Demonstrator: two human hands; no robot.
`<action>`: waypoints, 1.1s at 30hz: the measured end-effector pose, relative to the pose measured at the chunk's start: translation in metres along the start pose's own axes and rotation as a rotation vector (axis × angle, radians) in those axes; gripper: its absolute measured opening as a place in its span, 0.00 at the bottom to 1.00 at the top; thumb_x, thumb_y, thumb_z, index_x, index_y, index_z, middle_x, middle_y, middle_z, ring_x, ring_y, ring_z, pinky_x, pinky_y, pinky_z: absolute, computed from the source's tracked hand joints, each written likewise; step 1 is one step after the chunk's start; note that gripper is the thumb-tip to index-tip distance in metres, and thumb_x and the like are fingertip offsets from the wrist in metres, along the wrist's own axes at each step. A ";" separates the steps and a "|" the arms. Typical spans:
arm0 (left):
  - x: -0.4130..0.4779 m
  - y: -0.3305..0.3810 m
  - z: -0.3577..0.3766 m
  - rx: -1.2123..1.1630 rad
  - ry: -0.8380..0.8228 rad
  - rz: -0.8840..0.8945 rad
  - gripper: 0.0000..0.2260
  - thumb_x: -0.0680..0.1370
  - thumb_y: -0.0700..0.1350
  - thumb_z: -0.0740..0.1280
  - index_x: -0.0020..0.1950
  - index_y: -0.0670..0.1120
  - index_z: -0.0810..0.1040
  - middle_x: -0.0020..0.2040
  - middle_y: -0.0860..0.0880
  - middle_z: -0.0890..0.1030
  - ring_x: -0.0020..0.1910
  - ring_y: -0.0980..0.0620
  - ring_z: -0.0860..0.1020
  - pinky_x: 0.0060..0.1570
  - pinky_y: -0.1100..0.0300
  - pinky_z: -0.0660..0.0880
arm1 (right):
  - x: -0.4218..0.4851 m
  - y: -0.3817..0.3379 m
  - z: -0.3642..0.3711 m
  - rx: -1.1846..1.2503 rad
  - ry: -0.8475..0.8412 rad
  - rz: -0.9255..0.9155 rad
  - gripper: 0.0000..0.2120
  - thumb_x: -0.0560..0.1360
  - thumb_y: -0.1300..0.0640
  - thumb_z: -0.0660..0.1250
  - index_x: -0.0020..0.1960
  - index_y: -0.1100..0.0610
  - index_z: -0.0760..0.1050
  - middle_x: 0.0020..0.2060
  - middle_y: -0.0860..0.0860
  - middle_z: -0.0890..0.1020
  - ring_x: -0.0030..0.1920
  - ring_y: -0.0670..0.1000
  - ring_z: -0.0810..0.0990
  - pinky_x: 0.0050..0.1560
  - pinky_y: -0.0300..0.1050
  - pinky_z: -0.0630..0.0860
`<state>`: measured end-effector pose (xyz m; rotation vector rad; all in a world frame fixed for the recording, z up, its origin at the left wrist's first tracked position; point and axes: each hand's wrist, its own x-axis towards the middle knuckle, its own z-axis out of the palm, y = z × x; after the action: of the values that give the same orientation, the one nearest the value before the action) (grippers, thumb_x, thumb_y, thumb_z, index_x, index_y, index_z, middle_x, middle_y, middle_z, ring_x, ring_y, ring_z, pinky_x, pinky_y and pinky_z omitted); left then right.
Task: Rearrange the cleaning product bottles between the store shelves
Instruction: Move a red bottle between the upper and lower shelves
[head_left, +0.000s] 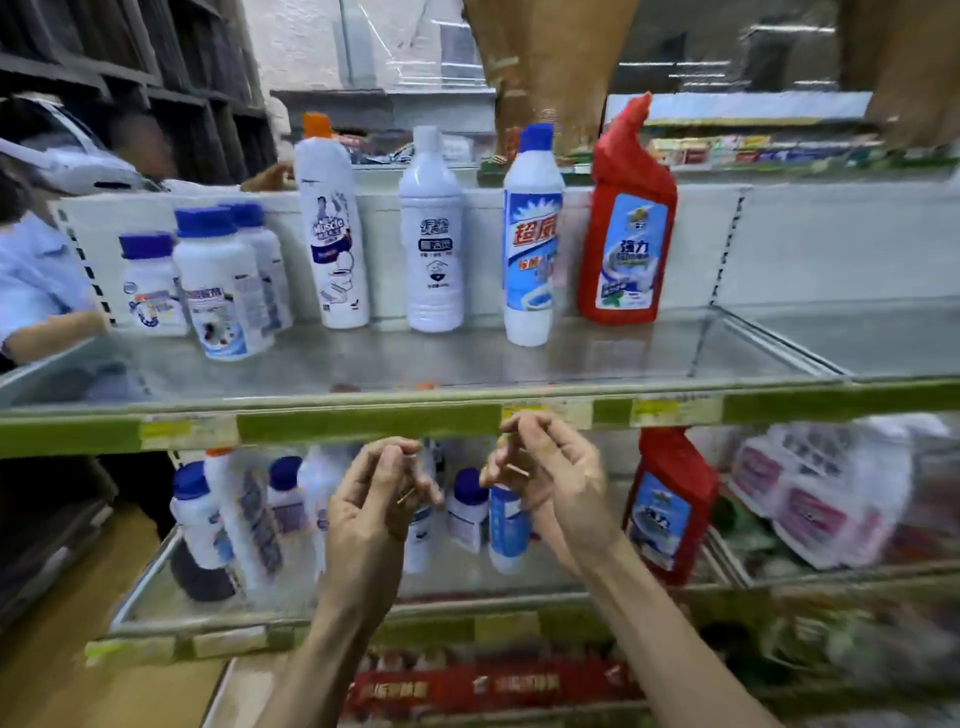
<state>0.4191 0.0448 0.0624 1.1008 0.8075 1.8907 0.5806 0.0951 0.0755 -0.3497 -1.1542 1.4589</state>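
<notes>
On the upper shelf (363, 421) stand a tall white bottle with an orange cap (332, 223), a plain white bottle (434, 234), a white bottle with a blue cap and blue label (531, 239) and a red angled-neck bottle (626, 218). Three squat white jars with blue lids (218, 280) sit at its left. The lower shelf (218, 621) holds several similar white bottles (249, 514) and another red bottle (667, 504). My left hand (374, 499) and my right hand (550, 483) hover in front of the lower shelf, fingers loosely curled, holding nothing.
Another person in a light blue shirt (36, 270) stands at the far left behind the shelf end. White-and-pink packages (821, 499) fill the lower shelf's right section. Red packets (483, 686) lie on the bottom shelf. The upper shelf's right compartment (831, 338) holds nothing.
</notes>
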 end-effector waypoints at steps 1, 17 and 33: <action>-0.004 -0.009 0.010 -0.028 0.008 -0.032 0.19 0.65 0.62 0.77 0.44 0.49 0.83 0.32 0.50 0.77 0.30 0.53 0.76 0.35 0.62 0.76 | -0.006 -0.001 -0.011 -0.022 0.022 0.003 0.18 0.70 0.44 0.77 0.47 0.59 0.82 0.34 0.56 0.80 0.34 0.55 0.80 0.41 0.49 0.80; -0.030 -0.095 0.102 0.057 0.077 -0.310 0.09 0.83 0.43 0.60 0.50 0.42 0.79 0.32 0.48 0.77 0.29 0.53 0.76 0.32 0.60 0.76 | -0.024 -0.005 -0.255 -1.027 0.628 0.262 0.43 0.61 0.37 0.80 0.71 0.45 0.65 0.66 0.53 0.71 0.66 0.55 0.73 0.66 0.59 0.75; -0.044 -0.100 0.115 0.212 0.058 -0.308 0.09 0.82 0.43 0.62 0.52 0.39 0.78 0.31 0.48 0.77 0.28 0.53 0.75 0.32 0.60 0.76 | -0.019 -0.007 -0.246 -0.760 0.558 0.289 0.33 0.65 0.53 0.83 0.64 0.56 0.73 0.52 0.52 0.82 0.46 0.49 0.82 0.41 0.34 0.76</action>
<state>0.5674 0.0705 0.0118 0.9848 1.1619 1.6113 0.7781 0.1858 -0.0406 -1.4018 -1.1738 0.9919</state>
